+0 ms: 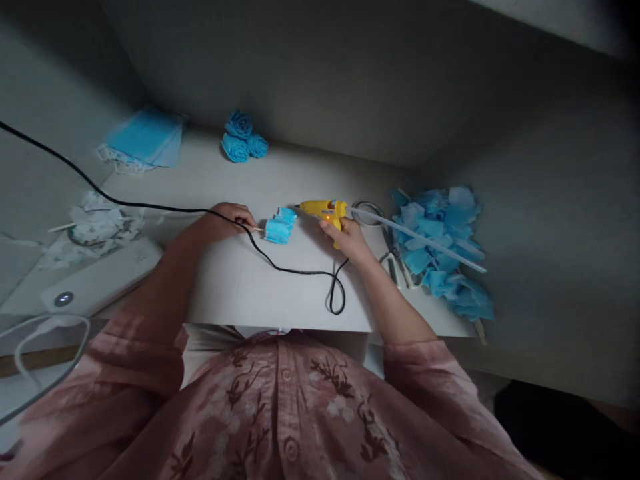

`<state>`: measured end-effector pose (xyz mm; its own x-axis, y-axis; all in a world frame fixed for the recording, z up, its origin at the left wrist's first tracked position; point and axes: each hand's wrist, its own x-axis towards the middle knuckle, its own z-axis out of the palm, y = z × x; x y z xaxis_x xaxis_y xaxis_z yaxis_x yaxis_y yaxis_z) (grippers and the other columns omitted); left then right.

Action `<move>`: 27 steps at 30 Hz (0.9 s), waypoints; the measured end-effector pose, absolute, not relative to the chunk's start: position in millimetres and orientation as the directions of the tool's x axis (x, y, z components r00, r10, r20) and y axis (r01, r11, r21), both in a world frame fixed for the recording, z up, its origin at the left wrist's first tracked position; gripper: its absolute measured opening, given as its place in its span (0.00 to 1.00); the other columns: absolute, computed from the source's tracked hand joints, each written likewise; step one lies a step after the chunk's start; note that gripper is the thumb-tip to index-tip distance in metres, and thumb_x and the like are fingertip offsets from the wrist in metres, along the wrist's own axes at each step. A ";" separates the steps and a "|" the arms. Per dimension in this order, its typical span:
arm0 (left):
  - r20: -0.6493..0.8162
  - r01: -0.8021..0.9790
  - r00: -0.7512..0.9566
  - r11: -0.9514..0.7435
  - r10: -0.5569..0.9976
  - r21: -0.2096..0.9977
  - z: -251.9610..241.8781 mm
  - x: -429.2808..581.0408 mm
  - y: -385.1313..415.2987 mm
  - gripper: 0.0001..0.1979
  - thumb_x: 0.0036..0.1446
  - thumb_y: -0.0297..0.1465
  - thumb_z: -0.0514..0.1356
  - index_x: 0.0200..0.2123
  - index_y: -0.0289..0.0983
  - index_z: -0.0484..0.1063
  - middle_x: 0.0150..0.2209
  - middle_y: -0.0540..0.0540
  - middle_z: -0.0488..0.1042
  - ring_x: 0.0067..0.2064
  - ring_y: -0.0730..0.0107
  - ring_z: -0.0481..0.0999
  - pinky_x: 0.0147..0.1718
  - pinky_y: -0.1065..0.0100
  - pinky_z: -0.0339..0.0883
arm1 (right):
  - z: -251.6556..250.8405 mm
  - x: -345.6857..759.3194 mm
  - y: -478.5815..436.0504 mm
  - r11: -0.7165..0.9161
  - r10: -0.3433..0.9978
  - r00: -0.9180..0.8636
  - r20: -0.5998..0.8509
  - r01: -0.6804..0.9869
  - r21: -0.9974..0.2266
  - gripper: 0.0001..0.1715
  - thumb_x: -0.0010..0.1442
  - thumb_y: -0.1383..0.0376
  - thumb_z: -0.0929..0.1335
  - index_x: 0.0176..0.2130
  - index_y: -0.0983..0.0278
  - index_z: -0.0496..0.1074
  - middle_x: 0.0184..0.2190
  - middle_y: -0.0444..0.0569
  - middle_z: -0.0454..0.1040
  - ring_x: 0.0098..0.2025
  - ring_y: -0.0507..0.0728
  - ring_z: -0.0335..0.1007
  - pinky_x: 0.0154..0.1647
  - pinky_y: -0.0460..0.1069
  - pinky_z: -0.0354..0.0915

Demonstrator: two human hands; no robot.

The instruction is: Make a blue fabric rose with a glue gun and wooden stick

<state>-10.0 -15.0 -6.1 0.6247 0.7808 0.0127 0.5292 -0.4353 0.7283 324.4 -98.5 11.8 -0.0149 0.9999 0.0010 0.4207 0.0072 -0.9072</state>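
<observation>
Glue gun (320, 208) by a blue strip (279, 228), middle of the tabletop (240, 293).
Right hand (349, 239) grips the gun; left hand (234, 217) pinches a thin stick (259, 230). Black cord (293, 271) (it loops!) gets in the way toward the front edge. Blue scraps (440, 233) crowd the right edge; room lies between strip and back-edge roses (236, 148).

A yellow glue gun (324, 208) points left, perhaps touching a crinkled blue strip (280, 227).

The cord (160, 207) runs off the left edge, and the bottom edge cuts the shirt (287, 410). Print on the glue gun (316, 208) is too small to read; the right hand (351, 241) hides part of its grip. The left hand (231, 218) covers one end of the stick (259, 230).
</observation>
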 end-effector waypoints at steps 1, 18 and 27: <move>0.006 0.532 0.622 -0.428 0.783 0.731 -6.0 -9.6 -15.1 0.15 0.54 0.43 0.63 0.33 0.36 0.82 0.34 0.45 0.79 0.35 0.68 0.75 0.34 0.71 0.65 | 9.7 322.8 -98.6 0.009 1.000 -0.009 0.006 0.427 -0.904 0.40 0.52 0.29 0.69 0.30 0.62 0.73 0.24 0.45 0.69 0.27 0.52 0.61 0.27 0.48 0.56; 0.068 0.547 0.618 -0.490 0.784 0.679 -6.1 -7.4 -13.2 0.17 0.56 0.45 0.62 0.32 0.37 0.82 0.36 0.43 0.79 0.37 0.67 0.77 0.36 0.70 0.66 | -1.1 317.0 -94.4 -0.030 0.996 0.091 -0.002 0.307 -0.951 0.40 0.48 0.28 0.71 0.30 0.62 0.72 0.23 0.43 0.68 0.26 0.51 0.60 0.27 0.48 0.55; 0.098 0.598 0.601 -0.528 0.793 0.602 0.1 -2.1 -17.4 0.17 0.59 0.43 0.59 0.32 0.38 0.83 0.36 0.44 0.81 0.38 0.67 0.77 0.40 0.70 0.68 | -1.6 315.5 -95.6 -0.024 0.997 0.072 -0.003 0.286 -0.958 0.39 0.51 0.30 0.70 0.34 0.62 0.75 0.25 0.45 0.70 0.26 0.52 0.63 0.26 0.47 0.58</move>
